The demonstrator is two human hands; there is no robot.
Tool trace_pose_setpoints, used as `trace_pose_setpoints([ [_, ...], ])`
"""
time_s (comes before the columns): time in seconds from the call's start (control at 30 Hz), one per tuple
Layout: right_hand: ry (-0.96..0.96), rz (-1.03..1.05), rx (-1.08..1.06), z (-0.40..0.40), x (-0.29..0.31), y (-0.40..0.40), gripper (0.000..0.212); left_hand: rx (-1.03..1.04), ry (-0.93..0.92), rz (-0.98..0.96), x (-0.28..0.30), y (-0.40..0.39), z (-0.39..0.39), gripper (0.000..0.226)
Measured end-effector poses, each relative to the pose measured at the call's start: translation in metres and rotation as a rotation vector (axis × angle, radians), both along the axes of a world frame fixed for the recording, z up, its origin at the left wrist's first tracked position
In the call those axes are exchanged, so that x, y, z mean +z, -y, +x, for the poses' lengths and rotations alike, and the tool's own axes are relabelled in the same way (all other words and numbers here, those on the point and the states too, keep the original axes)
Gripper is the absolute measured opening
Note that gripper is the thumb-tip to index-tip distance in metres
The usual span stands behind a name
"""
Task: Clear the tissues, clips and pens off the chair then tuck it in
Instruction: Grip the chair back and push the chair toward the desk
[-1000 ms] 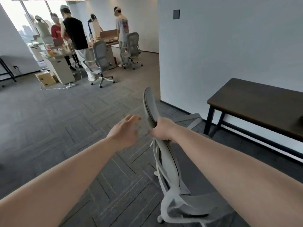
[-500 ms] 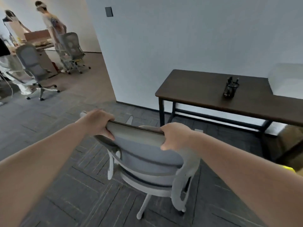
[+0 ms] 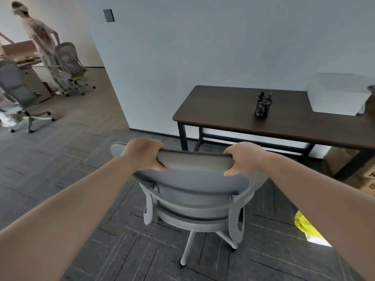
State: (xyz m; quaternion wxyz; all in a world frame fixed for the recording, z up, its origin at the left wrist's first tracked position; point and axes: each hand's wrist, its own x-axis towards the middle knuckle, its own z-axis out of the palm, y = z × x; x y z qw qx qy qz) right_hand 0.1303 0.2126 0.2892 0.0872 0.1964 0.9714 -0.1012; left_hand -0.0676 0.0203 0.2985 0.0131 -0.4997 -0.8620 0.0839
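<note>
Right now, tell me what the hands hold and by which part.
Both hands hold the grey chair by the top edge of its backrest: left hand at the left corner, right hand at the right.

Plain white wall with a dark square wall plate high up. Grey herringbone carpet tiles in front, brown flooring further back left. Dark wood table with black metal legs against the wall, a black mesh pen holder and a white box on it. Two grey office chairs back left, a person standing beside one. Cardboard box under the table, yellow bag on the floor.
</note>
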Motion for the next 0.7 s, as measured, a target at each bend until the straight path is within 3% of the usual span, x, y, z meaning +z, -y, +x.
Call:
trace_pose_setpoints([
  [0.2,0.013,0.03,-0.115,0.044,0.001,-0.052,0.048,-0.104,0.005,0.038,-0.003,-0.063,0.032,0.047],
  [0.4,-0.039,0.022,-0.244,0.087,-0.003,-0.096,0.064,-0.201,0.004,0.077,-0.008,-0.124,0.058,0.048],
  [0.7,-0.106,-0.054,-0.344,0.126,-0.003,-0.156,0.041,-0.28,0.056,0.156,-0.01,-0.196,0.079,0.051],
])
